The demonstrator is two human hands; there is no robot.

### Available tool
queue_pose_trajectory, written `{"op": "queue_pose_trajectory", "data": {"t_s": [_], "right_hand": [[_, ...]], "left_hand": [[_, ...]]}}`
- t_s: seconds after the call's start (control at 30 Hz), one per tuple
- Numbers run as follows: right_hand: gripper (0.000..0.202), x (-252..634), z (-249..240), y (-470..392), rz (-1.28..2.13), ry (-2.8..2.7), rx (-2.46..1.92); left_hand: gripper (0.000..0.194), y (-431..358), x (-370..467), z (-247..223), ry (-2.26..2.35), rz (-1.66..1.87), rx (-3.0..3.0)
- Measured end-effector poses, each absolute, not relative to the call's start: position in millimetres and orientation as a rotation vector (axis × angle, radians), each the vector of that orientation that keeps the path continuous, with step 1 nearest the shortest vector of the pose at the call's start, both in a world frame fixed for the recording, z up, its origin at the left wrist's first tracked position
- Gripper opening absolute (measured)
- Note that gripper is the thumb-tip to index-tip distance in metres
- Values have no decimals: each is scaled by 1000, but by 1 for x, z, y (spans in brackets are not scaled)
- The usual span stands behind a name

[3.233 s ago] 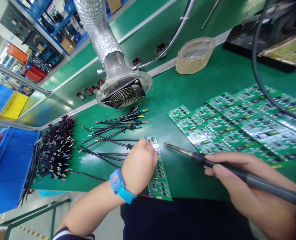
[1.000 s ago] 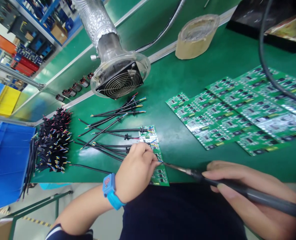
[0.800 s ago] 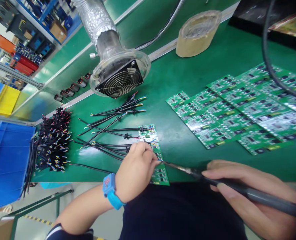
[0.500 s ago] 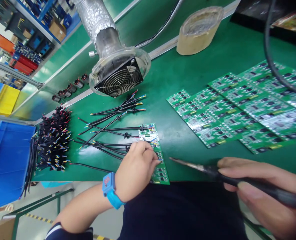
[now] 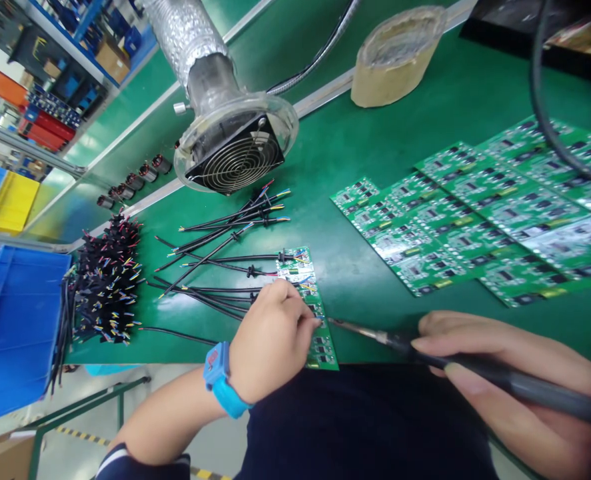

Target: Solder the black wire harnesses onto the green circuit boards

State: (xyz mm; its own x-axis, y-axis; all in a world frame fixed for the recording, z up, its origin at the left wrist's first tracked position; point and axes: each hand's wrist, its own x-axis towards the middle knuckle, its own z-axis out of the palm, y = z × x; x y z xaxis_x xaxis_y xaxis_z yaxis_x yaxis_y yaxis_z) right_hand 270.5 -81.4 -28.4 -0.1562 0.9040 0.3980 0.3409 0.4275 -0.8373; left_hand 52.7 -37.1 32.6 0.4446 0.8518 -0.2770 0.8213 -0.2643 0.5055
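My left hand (image 5: 275, 327) is closed in a pinch over a green circuit board (image 5: 325, 350) at the bench's front edge. Small wire ends of a cable show at its fingertips; its palm hides most of that cable. In my right hand (image 5: 500, 353) is a soldering iron (image 5: 530, 385), gripped like a pen. The iron's tip points left and is at the board's right edge, close to my left fingertips; contact cannot be made out. Several black cables (image 5: 228, 258) with coloured wire ends run leftward from the board.
More circuit boards (image 5: 440, 220) lie overlapping on the right. A fume extractor (image 5: 240, 157) hangs over the bench, near a tape roll (image 5: 395, 70). On the left are a heap of cables (image 5: 108, 280) and a blue bin (image 5: 15, 333). A black cord (image 5: 540, 100) hangs at upper right.
My right hand has moved left, bringing the soldering iron's tip to the board's edge by my left fingertips. My left hand stays almost in place, still pinching.
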Motion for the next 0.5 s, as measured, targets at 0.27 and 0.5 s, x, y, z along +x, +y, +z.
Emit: {"op": "queue_pose_trajectory", "data": {"t_s": [0.27, 0.5], "right_hand": [[17, 269, -27, -81, 718, -1752, -1095], [16, 267, -24, -76, 673, -1756, -1071]], "left_hand": [[11, -29, 53, 34, 1395, 85, 2051], [10, -28, 50, 32, 1367, 130, 2031]]}}
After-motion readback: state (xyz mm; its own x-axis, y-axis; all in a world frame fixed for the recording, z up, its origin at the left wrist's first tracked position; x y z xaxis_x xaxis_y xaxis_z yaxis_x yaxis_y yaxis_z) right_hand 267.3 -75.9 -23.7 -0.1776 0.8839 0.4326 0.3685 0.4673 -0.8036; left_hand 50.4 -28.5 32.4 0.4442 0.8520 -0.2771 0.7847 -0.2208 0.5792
